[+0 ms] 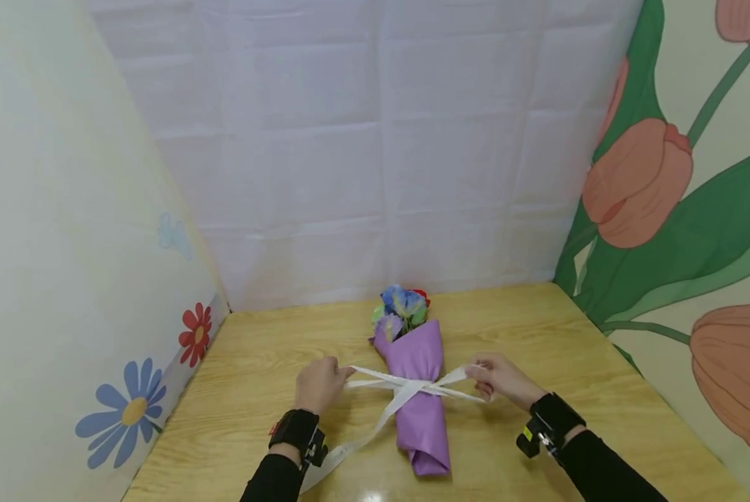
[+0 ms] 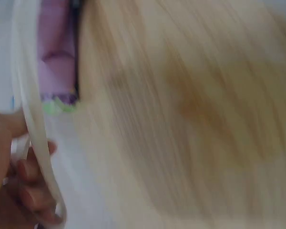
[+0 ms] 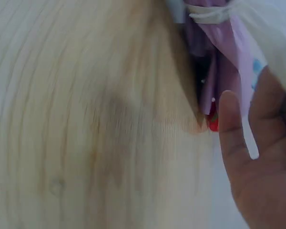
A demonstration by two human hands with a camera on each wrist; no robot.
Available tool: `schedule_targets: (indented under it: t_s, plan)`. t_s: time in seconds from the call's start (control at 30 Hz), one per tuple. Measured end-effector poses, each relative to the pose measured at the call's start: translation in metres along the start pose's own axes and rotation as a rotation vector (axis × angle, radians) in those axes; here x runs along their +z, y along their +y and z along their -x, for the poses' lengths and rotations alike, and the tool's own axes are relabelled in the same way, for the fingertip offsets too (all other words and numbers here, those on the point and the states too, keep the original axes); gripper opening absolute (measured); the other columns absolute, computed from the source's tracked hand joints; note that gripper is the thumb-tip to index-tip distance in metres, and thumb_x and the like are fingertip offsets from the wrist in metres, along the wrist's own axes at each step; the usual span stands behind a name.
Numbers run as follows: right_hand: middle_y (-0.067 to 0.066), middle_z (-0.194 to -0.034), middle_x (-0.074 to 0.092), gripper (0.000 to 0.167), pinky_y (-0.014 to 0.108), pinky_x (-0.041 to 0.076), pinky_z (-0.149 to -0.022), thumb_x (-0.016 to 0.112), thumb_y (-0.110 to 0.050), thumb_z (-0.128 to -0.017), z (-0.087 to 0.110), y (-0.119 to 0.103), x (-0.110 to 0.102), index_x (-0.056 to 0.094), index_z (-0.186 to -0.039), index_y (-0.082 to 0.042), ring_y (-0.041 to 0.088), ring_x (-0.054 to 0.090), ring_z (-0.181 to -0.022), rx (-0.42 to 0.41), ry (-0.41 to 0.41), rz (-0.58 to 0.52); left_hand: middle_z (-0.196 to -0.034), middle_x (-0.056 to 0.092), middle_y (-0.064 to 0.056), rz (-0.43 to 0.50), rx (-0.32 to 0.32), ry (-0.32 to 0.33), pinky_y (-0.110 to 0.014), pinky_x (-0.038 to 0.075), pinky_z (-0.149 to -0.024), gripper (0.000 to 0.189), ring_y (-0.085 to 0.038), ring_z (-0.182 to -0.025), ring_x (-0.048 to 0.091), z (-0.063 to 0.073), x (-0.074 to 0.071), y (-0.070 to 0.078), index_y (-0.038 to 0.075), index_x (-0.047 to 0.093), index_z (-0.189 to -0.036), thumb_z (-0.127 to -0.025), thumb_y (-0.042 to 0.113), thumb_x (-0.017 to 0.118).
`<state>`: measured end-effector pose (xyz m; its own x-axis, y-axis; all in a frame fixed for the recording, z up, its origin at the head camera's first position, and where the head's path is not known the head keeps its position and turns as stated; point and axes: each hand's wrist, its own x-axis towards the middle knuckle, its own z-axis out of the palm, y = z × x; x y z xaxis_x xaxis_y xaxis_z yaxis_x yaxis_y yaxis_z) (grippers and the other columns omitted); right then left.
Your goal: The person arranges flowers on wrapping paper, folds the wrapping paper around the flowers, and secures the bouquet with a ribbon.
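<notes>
A bouquet in purple wrapping paper lies on the table, its blue, lilac and red flowers toward the back. Around its middle goes a white ribbon, crossed at the front with strands out to both sides. On the left side my left hand pinches a ribbon strand; the left wrist view shows a loop of ribbon along the fingers. At the right my right hand pinches the other side, and the right wrist view shows wide ribbon leading to it. The hands stand apart, either side of the wrapping.
A long ribbon tail runs from the knot toward the table's front left. The wooden table meets a creased white sheet at the back. Panels painted with flowers stand on the left and right.
</notes>
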<state>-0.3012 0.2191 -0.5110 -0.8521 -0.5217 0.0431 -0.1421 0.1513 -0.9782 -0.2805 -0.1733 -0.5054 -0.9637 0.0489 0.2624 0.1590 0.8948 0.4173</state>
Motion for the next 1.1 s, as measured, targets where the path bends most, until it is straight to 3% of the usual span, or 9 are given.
schedule_targets:
  t_s: [0.23, 0.33, 0.43, 0.6, 0.7, 0.8, 0.9, 1.0, 1.1]
  plan:
    - [0.008, -0.100, 0.070, 0.043, 0.026, 0.054, -0.085, 0.023, 0.007, -0.108, 0.019, 0.022, -0.022, 0.061, -0.120, -0.006, 0.013, 0.066, -0.081, -0.162, 0.001, -0.802, -0.066, 0.053, -0.003, 0.271, -0.039, -0.184, -0.028, 0.036, -0.053, 0.016, -0.014, -0.056, 0.045, 0.006, -0.011, -0.024, 0.002, 0.066, -0.079, -0.095, 0.004, 0.066]
    - [0.010, -0.120, 0.065, 0.058, 0.018, 0.049, -0.073, 0.018, 0.012, -0.104, 0.022, 0.024, -0.029, 0.059, -0.138, -0.010, 0.007, 0.053, -0.070, -0.204, -0.153, -0.927, -0.065, 0.057, -0.007, 0.489, -0.156, -0.153, -0.028, 0.038, -0.051, 0.020, -0.014, -0.053, 0.045, 0.006, -0.009, -0.028, -0.003, 0.069, -0.085, -0.100, 0.006, 0.060]
    - [0.007, -0.137, 0.060, 0.061, 0.014, 0.037, -0.060, 0.017, 0.010, -0.104, 0.022, 0.022, -0.031, 0.057, -0.144, -0.012, 0.003, 0.038, -0.062, -0.203, -0.186, -0.947, -0.056, 0.048, -0.001, 0.431, -0.179, -0.100, -0.027, 0.034, -0.048, 0.032, -0.011, -0.048, 0.038, 0.007, -0.005, -0.030, 0.003, 0.064, -0.070, -0.099, 0.016, 0.065]
    - [-0.002, -0.114, 0.068, 0.045, 0.015, 0.043, -0.060, 0.031, 0.003, -0.108, 0.029, 0.012, -0.024, 0.073, -0.115, -0.012, 0.004, 0.049, -0.066, -0.076, 0.280, -1.028, -0.054, 0.039, 0.004, -0.046, -0.001, 0.001, -0.028, 0.029, -0.047, 0.040, -0.012, -0.047, 0.037, 0.015, -0.005, -0.034, 0.014, 0.049, -0.062, -0.090, 0.018, 0.077]
    - [0.000, -0.089, 0.063, 0.030, 0.020, 0.047, -0.064, 0.040, 0.000, -0.106, 0.033, 0.003, -0.023, 0.066, -0.095, -0.010, 0.009, 0.053, -0.066, 0.026, 0.564, -1.153, -0.061, 0.052, -0.001, -0.027, 0.004, 0.011, -0.030, 0.036, -0.050, 0.022, -0.015, -0.051, 0.045, 0.017, -0.009, -0.042, 0.007, 0.062, -0.074, -0.092, 0.009, 0.072]
    - [-0.001, -0.081, 0.060, 0.021, 0.020, 0.042, -0.057, 0.042, -0.001, -0.105, 0.032, 0.001, -0.027, 0.062, -0.100, -0.010, 0.009, 0.047, -0.057, 0.119, 0.523, -1.003, -0.068, 0.056, -0.005, 0.430, -0.194, -0.061, -0.031, 0.046, -0.058, 0.014, -0.016, -0.059, 0.052, 0.012, -0.011, -0.049, -0.006, 0.067, -0.093, -0.099, 0.003, 0.057]
    - [-0.004, -0.075, 0.060, 0.019, 0.019, 0.034, -0.048, 0.053, -0.009, -0.104, 0.029, 0.003, -0.031, 0.067, -0.113, -0.001, 0.004, 0.037, -0.050, 0.212, 0.306, -0.436, -0.067, 0.048, -0.003, 0.823, -0.402, -0.062, -0.028, 0.049, -0.061, 0.025, -0.015, -0.061, 0.050, 0.007, -0.010, -0.049, -0.013, 0.064, -0.105, -0.104, 0.007, 0.048]
    - [-0.003, -0.070, 0.057, 0.026, 0.021, 0.033, -0.046, 0.061, -0.017, -0.102, 0.028, 0.003, -0.035, 0.068, -0.113, 0.006, 0.006, 0.036, -0.048, 0.250, 0.196, -0.002, -0.065, 0.044, 0.000, 0.759, -0.417, -0.068, -0.028, 0.045, -0.058, 0.029, -0.014, -0.060, 0.045, 0.006, -0.011, -0.050, -0.010, 0.067, -0.100, -0.104, 0.015, 0.053]
    - [-0.002, -0.073, 0.062, 0.027, 0.022, 0.036, -0.047, 0.056, -0.013, -0.104, 0.031, 0.004, -0.043, 0.064, -0.112, 0.011, 0.006, 0.039, -0.050, 0.300, 0.331, 0.016, -0.059, 0.040, 0.003, 0.416, -0.326, -0.037, -0.028, 0.032, -0.051, 0.034, -0.014, -0.054, 0.037, 0.011, -0.017, -0.051, 0.000, 0.064, -0.074, -0.098, 0.024, 0.066]
